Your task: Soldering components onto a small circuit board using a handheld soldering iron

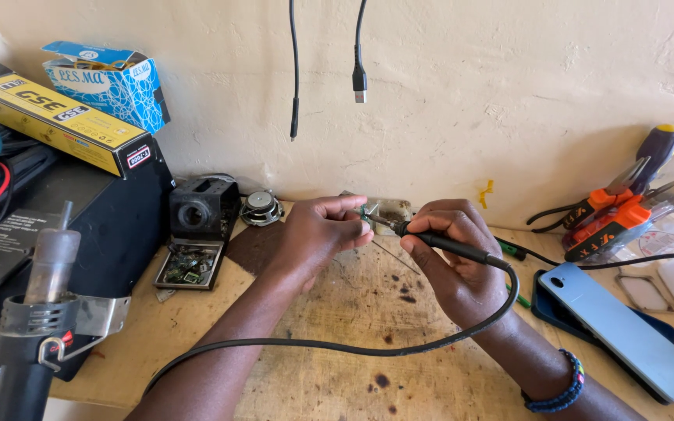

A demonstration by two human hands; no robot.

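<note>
Black soldering iron point(450, 245) is pinched pen-style in the right hand point(450, 261), fingers closed tight round the handle, tip aimed left at a tiny green part point(363, 212). The left hand point(317, 234) has that green part squeezed between thumb and fingertips, so both hands are shut on something. Too small to tell what the part really is. Taking the soldering iron as the landmark: its black cord point(337, 347) loops down from the handle and runs off to the lower left across the worn wooden bench point(337, 312). Right of the iron lies a light blue phone point(622, 327), face down, with orange-handled pliers point(610, 218) behind it. Left of the iron sit a small round speaker point(260, 208) and a bare circuit board point(190, 267), and far left a hot air gun point(37, 312)
</note>
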